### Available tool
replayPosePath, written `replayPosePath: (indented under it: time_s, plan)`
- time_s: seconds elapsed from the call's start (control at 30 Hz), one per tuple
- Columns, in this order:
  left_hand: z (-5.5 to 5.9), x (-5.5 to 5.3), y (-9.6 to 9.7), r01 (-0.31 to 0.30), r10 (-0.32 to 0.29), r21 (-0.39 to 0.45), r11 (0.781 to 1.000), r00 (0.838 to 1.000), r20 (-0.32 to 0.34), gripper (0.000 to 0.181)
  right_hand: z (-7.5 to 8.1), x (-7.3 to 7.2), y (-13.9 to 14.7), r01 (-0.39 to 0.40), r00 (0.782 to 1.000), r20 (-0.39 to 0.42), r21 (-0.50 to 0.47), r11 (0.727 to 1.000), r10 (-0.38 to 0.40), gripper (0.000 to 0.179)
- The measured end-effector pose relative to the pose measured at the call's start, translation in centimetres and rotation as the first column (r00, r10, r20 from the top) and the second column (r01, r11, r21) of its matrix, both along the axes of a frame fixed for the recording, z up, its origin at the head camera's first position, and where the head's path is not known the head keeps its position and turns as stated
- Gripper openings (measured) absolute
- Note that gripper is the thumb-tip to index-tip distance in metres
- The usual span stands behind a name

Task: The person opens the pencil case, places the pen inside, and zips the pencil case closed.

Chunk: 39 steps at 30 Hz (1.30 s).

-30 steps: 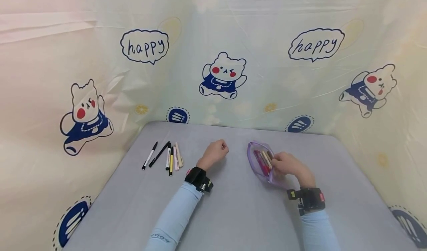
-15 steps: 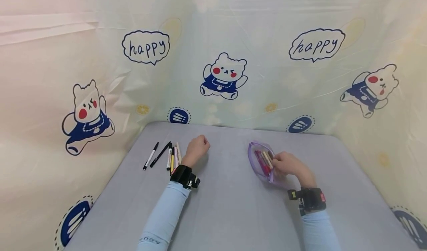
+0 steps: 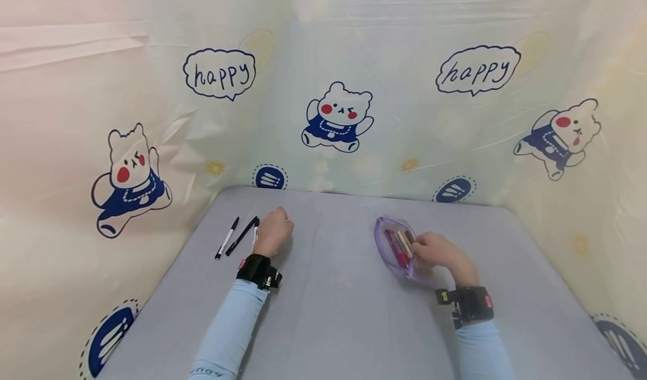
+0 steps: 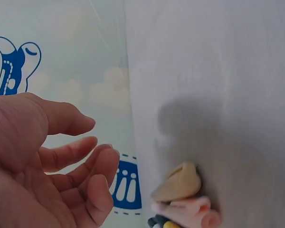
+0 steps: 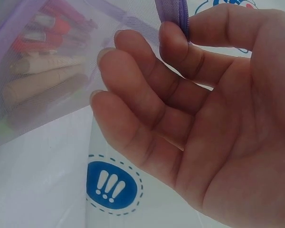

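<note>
My left hand (image 3: 273,231) hovers over the loose pens on the left, its fingers loosely curled and nothing between them. In the left wrist view a cream pen (image 4: 180,183) and pink pens (image 4: 194,213) lie just below it; the head view hides most of these behind the hand. My right hand (image 3: 438,251) pinches the zipper edge (image 5: 173,16) of a purple mesh pencil pouch (image 3: 378,235) between thumb and forefinger, so its mouth gapes. Inside the pouch are red pens (image 3: 395,247), beige pens (image 3: 404,242) and a darker one (image 5: 47,102).
Left of my left hand lie a white pen with black ends (image 3: 227,238), a black pen (image 3: 241,236) and a partly covered white marker (image 3: 256,227). The grey tabletop (image 3: 333,290) meets a printed curtain (image 3: 404,116) at the back and sides.
My left hand has moved left, from the middle of the table to over the loose pens, covering several of them. The right hand and the pouch have stayed in place.
</note>
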<state>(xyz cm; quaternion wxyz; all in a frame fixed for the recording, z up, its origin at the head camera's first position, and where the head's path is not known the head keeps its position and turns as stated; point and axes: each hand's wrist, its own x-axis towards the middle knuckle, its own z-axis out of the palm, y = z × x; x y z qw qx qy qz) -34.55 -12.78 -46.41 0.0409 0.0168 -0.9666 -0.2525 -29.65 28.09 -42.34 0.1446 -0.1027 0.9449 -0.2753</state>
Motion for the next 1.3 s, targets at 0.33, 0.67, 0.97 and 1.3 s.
replayPosePath:
  time_s: [0.33, 0.67, 0.97, 1.3]
  plan:
    - [0.9, 0.3, -2.0, -0.054, 0.055, -0.012, 0.998, 0.992, 0.112, 0.016, 0.0, -0.4, 0.3, 0.005, 1.000, 0.010, -0.011, 1.000, -0.005, 0.023]
    - [-0.1, 0.8, -2.4, -0.054, 0.060, -0.056, 0.997, 0.991, 0.119, 0.021, 0.2, -0.3, 0.2, -0.002, 1.000, 0.003, 0.007, 1.000, 0.002, 0.023]
    - [-1.3, 0.9, -2.0, -0.035, 0.048, -0.117, 0.992, 0.993, 0.107, 0.011, -0.3, -0.2, 0.1, -0.008, 1.000, 0.002, 0.006, 1.000, 0.008, 0.025]
    - [-1.6, 0.4, -1.4, -0.013, 0.035, -0.140, 0.990, 0.986, 0.161, 0.012, -0.4, -0.4, 0.2, -0.004, 1.000, -0.005, 0.021, 1.000, 0.004, 0.023]
